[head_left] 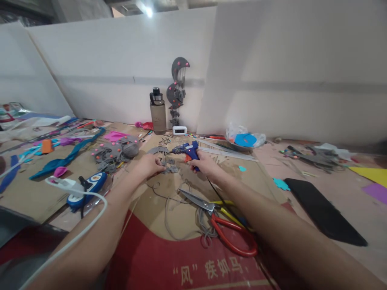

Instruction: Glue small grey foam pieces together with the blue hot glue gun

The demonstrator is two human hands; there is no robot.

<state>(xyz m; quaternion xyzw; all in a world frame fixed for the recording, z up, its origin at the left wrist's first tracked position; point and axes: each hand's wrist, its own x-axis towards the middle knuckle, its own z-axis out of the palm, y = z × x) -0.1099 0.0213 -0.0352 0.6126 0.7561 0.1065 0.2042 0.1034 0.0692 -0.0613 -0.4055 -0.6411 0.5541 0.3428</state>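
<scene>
My right hand (204, 162) is wrapped round the handle of a blue hot glue gun (191, 150), whose nozzle points left. The nozzle is over a curved grey felt piece (159, 150) on the cardboard. My left hand (151, 164) is closed at the edge of small grey felt cutouts (171, 166), its fingertips pinching one; they partly hide it. Grey cord (167, 199) trails from there over the cardboard. Nearer me lie scissors (208, 206) with red handles, and a yellow-handled tool (225, 208) partly under my right forearm.
A bottle (159, 117) and a small white clock (179, 130) stand at the back, near a grey moon-shaped hanging ornament (178, 86). A grey felt bundle with pink dots (116, 152) and a power strip (87, 190) lie left. A black phone (323, 211) lies right.
</scene>
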